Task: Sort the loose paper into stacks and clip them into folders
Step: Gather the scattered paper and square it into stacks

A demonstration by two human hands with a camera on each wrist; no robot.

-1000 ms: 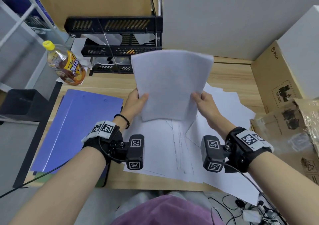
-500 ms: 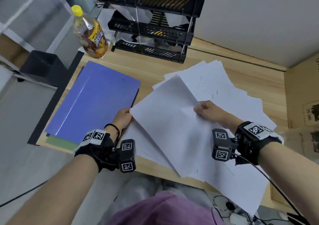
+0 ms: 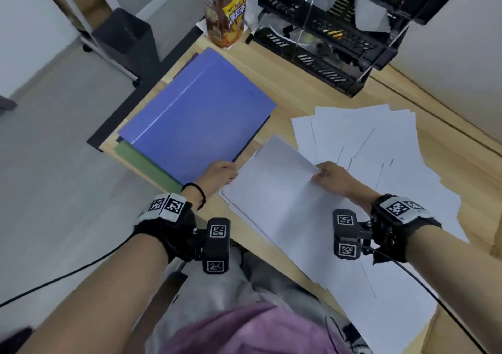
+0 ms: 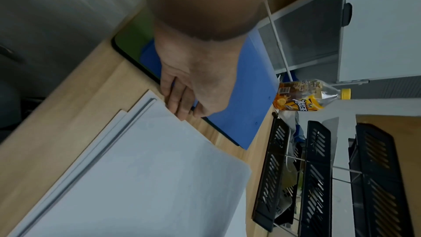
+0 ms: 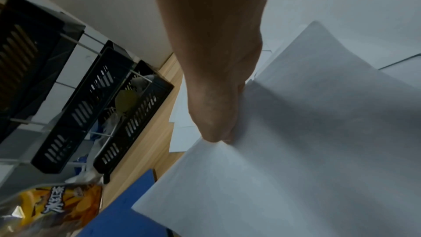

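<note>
A stack of white paper (image 3: 274, 193) lies low over the desk's near edge, just right of a blue folder (image 3: 195, 125) that sits on a green folder (image 3: 141, 160). My right hand (image 3: 327, 175) pinches the stack's far right edge, thumb on top; the right wrist view shows the right hand (image 5: 216, 132) curled round the bending stack of paper (image 5: 296, 150). My left hand (image 3: 221, 174) is at the stack's left edge. In the left wrist view, the left hand (image 4: 180, 104) has straight fingers (image 4: 173, 96) lying against the paper's edge (image 4: 159, 150), over the blue folder (image 4: 239, 96).
Several loose white sheets (image 3: 380, 141) spread across the wooden desk (image 3: 293, 95) to the right. A black tiered tray rack (image 3: 339, 30) stands at the back, with a drink bottle (image 3: 225, 8) to its left. A black bin (image 3: 122, 38) stands on the floor beyond the desk's left edge.
The stack was held upright above the desk; it has come down flat and moved left, toward the blue folder. Both hands moved with it, and the head view turned left.
</note>
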